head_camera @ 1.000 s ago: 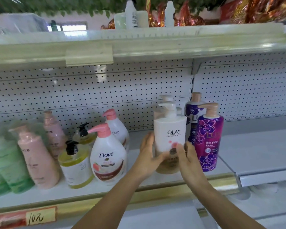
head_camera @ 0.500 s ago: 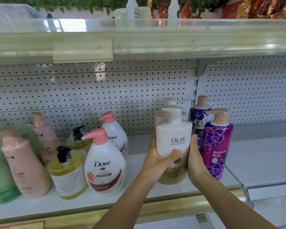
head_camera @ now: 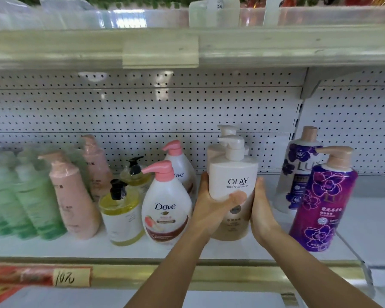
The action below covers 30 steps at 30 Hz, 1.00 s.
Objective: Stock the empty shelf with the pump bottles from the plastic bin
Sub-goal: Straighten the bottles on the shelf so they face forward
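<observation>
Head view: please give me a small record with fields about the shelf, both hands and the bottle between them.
shelf: shelf, partly stocked with pump bottles
held bottle: white Olay bottle, upright
left hand: left hand grips it, thumb across the front
right hand: right hand against its right side, fingers hidden
left neighbour: Dove bottle
right neighbour: purple Lux bottle

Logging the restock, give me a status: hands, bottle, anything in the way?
Left hand grips the Olay bottle, right hand cups its side. Bottle upright between Dove bottle and Lux bottle. Nothing blocking.
</observation>
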Each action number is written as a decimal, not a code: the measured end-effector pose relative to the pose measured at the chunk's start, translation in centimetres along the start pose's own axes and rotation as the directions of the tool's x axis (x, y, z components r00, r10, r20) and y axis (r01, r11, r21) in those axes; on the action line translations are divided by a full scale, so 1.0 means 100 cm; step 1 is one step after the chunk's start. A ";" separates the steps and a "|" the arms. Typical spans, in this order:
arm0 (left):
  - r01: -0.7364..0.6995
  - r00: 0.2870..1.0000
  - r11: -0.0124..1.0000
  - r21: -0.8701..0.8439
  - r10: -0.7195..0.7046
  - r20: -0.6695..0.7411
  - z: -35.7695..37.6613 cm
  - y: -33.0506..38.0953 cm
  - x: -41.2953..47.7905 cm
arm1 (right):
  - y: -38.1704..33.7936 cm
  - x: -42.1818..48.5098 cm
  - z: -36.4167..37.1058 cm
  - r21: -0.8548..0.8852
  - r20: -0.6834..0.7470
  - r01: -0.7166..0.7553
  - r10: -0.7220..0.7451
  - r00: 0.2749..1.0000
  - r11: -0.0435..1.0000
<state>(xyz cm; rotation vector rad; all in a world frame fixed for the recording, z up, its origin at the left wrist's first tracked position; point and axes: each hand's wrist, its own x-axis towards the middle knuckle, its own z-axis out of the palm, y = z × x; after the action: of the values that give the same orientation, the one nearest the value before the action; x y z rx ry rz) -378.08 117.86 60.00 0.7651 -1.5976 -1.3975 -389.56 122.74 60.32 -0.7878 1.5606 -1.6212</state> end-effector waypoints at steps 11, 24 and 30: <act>0.032 0.996 0.998 -0.051 -0.036 -0.077 0.004 0.004 -0.007 | 0.008 -0.016 -0.002 -0.025 0.083 0.049 -0.047 0.995 0.998; 0.045 0.989 0.998 0.043 -0.039 -0.142 0.015 0.000 -0.054 | 0.018 -0.041 -0.006 -0.204 0.087 0.195 -0.180 0.980 0.959; 0.050 0.990 0.997 0.052 -0.042 -0.137 0.013 0.002 -0.065 | 0.019 -0.053 -0.008 -0.204 0.130 0.210 -0.186 0.974 0.956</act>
<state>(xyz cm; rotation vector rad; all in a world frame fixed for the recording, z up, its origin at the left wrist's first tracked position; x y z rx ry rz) -376.32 124.18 58.82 0.9155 -1.5262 -1.3096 -387.21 127.62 58.73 -1.1646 1.6392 -1.5330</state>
